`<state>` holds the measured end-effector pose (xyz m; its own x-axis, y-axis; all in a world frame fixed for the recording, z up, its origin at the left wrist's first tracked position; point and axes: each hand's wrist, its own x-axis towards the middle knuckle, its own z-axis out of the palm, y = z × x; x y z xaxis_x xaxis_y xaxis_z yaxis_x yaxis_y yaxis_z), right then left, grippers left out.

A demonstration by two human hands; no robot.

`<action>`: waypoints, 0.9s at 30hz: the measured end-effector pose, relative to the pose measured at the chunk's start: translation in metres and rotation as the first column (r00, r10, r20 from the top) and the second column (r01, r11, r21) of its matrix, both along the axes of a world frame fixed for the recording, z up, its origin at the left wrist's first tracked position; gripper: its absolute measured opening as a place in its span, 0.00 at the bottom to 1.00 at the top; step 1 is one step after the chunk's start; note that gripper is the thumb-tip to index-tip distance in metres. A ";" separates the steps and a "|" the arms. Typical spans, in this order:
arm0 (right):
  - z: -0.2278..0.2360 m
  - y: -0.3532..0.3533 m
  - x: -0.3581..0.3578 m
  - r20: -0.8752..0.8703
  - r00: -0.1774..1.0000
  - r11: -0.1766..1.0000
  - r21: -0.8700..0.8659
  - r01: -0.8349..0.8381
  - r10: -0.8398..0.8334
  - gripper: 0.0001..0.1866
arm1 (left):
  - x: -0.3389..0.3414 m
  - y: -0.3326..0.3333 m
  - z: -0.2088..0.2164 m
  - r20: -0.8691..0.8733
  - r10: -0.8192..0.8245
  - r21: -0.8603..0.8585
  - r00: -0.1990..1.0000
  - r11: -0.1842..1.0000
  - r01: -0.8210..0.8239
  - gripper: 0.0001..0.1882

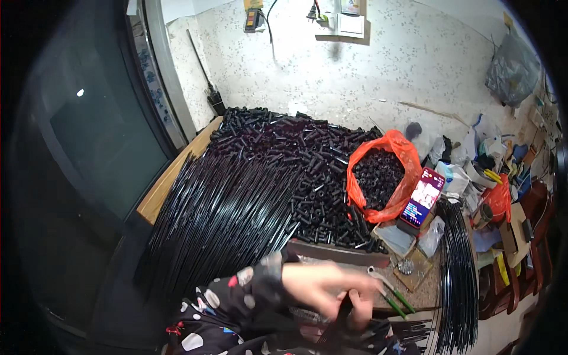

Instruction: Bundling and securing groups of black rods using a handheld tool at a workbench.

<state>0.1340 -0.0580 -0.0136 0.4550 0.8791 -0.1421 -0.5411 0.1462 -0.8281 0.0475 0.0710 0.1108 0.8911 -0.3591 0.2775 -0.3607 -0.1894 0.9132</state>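
Note:
Over the near edge of the table, my left hand [316, 288] reaches across to the right, its fingers smeared by motion. Just below its fingertips is my right hand [359, 309], thumb up and fingers closed. Something dark runs down between the two hands; it is too blurred to name, and the left hand partly covers it. Right of my hands lie green-handled pliers [395, 294]. Thin black rods [225, 201] spread in a wide layer at the left, beside a large heap of short black tubular parts [322, 201].
An orange plastic bag [357, 192] holds small black pieces. A lit phone [423, 198] leans beside it. Small metal pieces [406, 267] sit on a flat square. More black rods [458, 278] hang over the right edge. A dark bar [343, 255] borders the heap. Clutter fills the far right.

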 end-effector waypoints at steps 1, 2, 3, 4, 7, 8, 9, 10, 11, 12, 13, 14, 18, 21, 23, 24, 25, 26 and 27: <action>-0.010 -0.001 -0.001 -0.114 0.993 0.992 0.127 -0.008 0.022 0.09 | -0.002 0.025 -0.006 0.093 0.288 0.132 0.953 0.945 -0.299 0.26; -0.011 -0.004 -0.001 -0.128 0.992 0.997 0.072 -0.012 0.022 0.09 | 0.001 0.052 -0.004 -0.103 0.462 -0.023 0.881 0.884 -0.466 0.23; -0.014 -0.007 0.002 -0.141 0.989 1.000 0.004 0.031 -0.030 0.09 | 0.023 0.087 -0.016 -0.127 0.581 -0.020 0.804 0.809 -0.587 0.21; -0.017 -0.009 0.005 -0.090 0.993 0.996 -0.044 0.075 -0.079 0.09 | 0.042 0.116 -0.032 -0.094 0.753 0.016 0.651 0.655 -0.756 0.21; -0.052 -0.035 -0.017 -0.139 0.988 0.985 -0.169 0.037 -0.061 0.07 | 0.033 0.203 -0.063 -0.025 0.988 0.019 0.154 0.155 -0.988 0.24; -0.051 -0.039 -0.018 -0.185 0.981 0.985 -0.171 0.032 -0.064 0.07 | 0.035 0.216 -0.061 -0.029 1.000 0.132 0.007 0.011 -0.991 0.26; -0.052 -0.043 -0.019 -0.178 0.981 0.980 -0.196 0.034 -0.070 0.06 | 0.037 0.229 -0.062 -0.027 0.991 0.240 -0.135 -0.124 -0.963 0.29; -0.050 -0.046 -0.021 -0.189 0.979 0.979 -0.200 0.040 -0.078 0.06 | 0.040 0.245 -0.063 -0.077 0.978 0.400 -0.192 -0.146 -0.905 0.32; -0.046 -0.048 -0.025 -0.200 0.976 0.977 -0.208 0.041 -0.083 0.06 | 0.043 0.254 -0.065 -0.117 0.959 0.551 -0.259 -0.154 -0.820 0.36; -0.042 -0.051 -0.029 -0.198 0.976 0.976 -0.210 0.049 -0.091 0.06 | 0.047 0.260 -0.068 -0.156 0.941 0.578 -0.301 -0.160 -0.801 0.41; -0.038 -0.053 -0.033 -0.217 0.974 0.974 -0.225 0.019 -0.069 0.06 | 0.052 0.265 -0.071 -0.158 0.942 0.577 -0.295 -0.155 -0.802 0.41; -0.038 -0.056 -0.036 -0.235 0.970 0.970 -0.245 -0.004 -0.055 0.05 | 0.063 0.259 -0.066 -0.164 0.943 0.597 -0.289 -0.139 -0.790 0.43; -0.041 -0.060 -0.037 -0.229 0.973 0.969 -0.248 -0.015 -0.043 0.05 | 0.074 0.264 -0.071 -0.141 0.976 0.517 -0.163 -0.068 -0.853 0.44; -0.042 -0.057 -0.034 -0.242 0.969 0.972 -0.234 -0.018 -0.040 0.05 | 0.076 0.263 -0.069 -0.093 0.995 0.463 -0.035 0.012 -0.886 0.35; -0.042 -0.051 -0.035 -0.247 0.968 0.975 -0.223 -0.014 -0.042 0.05 | 0.087 0.264 -0.082 -0.172 0.904 0.113 0.392 0.413 -0.904 0.25; -0.042 -0.051 -0.034 -0.248 0.968 0.976 -0.217 -0.012 -0.043 0.05 | 0.091 0.249 -0.073 -0.327 0.857 -0.004 0.398 0.420 -0.907 0.19; -0.042 -0.051 -0.033 -0.249 0.967 0.977 -0.211 -0.009 -0.045 0.05 | 0.092 0.248 -0.075 -0.203 0.885 0.041 0.418 0.434 -0.900 0.18; -0.042 -0.052 -0.033 -0.250 0.967 0.978 -0.207 -0.005 -0.048 0.05 | 0.091 0.246 -0.072 -0.180 0.877 -0.003 0.446 0.452 -0.892 0.18; -0.042 -0.053 -0.032 -0.250 0.967 0.980 -0.201 -0.001 -0.051 0.05 | 0.089 0.242 -0.068 -0.154 0.868 -0.047 0.472 0.471 -0.881 0.18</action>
